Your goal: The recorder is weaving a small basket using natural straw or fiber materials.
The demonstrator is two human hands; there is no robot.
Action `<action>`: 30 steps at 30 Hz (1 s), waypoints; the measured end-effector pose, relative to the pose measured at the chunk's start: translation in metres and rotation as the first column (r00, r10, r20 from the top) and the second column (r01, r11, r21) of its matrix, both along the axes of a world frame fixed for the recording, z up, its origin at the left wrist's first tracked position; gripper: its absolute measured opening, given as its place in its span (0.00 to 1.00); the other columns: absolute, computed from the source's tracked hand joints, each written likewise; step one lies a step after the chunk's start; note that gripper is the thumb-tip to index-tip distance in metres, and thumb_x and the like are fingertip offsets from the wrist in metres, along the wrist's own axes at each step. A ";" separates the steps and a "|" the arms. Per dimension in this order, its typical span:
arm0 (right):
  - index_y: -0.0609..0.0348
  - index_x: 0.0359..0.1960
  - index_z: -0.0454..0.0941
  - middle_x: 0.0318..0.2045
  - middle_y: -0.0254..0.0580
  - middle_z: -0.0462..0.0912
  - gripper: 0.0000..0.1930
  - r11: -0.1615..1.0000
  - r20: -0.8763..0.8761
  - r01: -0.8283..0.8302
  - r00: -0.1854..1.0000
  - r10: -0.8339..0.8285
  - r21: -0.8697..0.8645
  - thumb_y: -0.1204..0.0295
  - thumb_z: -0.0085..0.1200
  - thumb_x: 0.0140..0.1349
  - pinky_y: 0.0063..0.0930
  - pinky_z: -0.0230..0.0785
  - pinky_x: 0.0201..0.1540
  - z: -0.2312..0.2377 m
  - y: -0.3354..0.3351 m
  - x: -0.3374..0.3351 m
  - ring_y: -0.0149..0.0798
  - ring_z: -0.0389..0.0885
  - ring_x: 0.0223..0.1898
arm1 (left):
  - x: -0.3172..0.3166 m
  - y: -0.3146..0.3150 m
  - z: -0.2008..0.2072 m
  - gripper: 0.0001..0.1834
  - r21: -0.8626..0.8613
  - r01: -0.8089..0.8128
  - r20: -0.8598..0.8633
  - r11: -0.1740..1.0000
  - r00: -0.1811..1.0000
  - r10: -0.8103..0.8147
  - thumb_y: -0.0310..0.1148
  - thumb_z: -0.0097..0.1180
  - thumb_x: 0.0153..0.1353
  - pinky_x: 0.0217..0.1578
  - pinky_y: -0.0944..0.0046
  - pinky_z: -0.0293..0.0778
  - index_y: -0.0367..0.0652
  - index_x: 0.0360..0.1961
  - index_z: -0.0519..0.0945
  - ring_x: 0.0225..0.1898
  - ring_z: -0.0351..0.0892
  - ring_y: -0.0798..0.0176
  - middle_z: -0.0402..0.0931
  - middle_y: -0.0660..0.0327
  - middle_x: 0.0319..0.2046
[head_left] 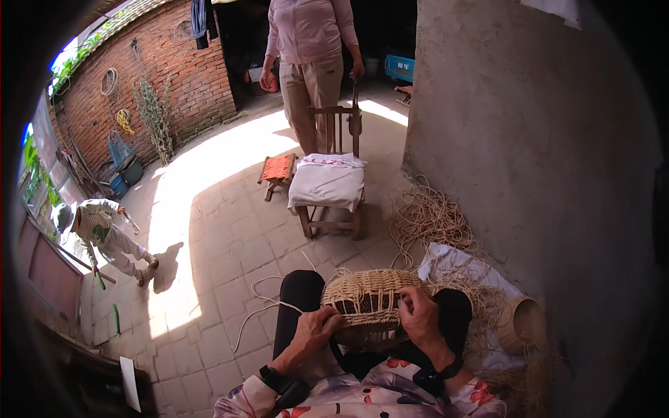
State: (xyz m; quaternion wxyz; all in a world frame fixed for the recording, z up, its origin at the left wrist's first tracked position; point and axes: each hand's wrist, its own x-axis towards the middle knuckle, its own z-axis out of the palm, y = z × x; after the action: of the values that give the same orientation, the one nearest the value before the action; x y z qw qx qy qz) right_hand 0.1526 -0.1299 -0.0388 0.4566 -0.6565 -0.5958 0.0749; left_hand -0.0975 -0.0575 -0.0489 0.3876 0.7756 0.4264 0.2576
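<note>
Tan woven basket (371,282), dark inside, in both hands (315,331) (422,319); round basket (513,327) nearby.

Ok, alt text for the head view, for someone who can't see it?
A left hand and right hand hold a partly woven basket between the knees. Cord lies heaped at right; ahead, a person stands behind a chair; another person bends at left.

The basket (376,279) is pale straw, much like the cords (432,221), and against the sitter's black trousers (298,292) the whitish shirt (380,397) shows red and dark floral blotches. I see a pink jacket (305,31) over beige trousers (303,90), a brown chair (304,222) with a red-patterned white cloth (327,184), an orange-red stool seat (277,167), and a red brick wall (171,59).
</note>
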 end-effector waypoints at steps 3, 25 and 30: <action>0.58 0.40 0.75 0.24 0.48 0.79 0.14 0.992 0.133 0.120 0.983 -0.125 0.044 0.82 0.55 0.49 0.39 0.73 0.30 -0.004 0.010 -0.010 0.50 0.82 0.26 | 0.005 0.000 -0.004 0.14 -0.023 0.014 -0.023 1.000 1.000 -0.015 0.37 0.54 0.64 0.37 0.62 0.77 0.38 0.42 0.82 0.33 0.84 0.57 0.83 0.52 0.31; 0.61 0.67 0.61 0.59 0.47 0.72 0.43 0.763 -0.347 -0.646 0.708 0.615 0.032 0.68 0.69 0.48 0.37 0.58 0.66 0.128 -0.002 0.001 0.42 0.69 0.63 | -0.014 0.011 0.195 0.11 -0.175 0.636 0.430 0.751 0.736 -0.523 0.29 0.57 0.66 0.30 0.71 0.74 0.38 0.48 0.80 0.29 0.78 0.73 0.81 0.64 0.31; 0.62 0.68 0.55 0.55 0.50 0.76 0.38 0.509 -0.774 -0.820 0.135 0.619 0.264 0.75 0.63 0.58 0.27 0.70 0.54 0.175 -0.006 -0.035 0.34 0.76 0.55 | 0.036 -0.004 0.228 0.08 0.065 0.587 0.445 0.807 0.707 -0.550 0.24 0.59 0.62 0.34 0.70 0.76 0.35 0.43 0.80 0.34 0.81 0.70 0.81 0.61 0.32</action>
State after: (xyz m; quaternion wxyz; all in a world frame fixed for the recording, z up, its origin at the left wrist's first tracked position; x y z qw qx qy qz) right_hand 0.1174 -0.1359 0.1364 0.4963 -0.2191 -0.5485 0.6363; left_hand -0.0620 -0.0615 0.1789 0.5656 0.7727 0.0769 0.2777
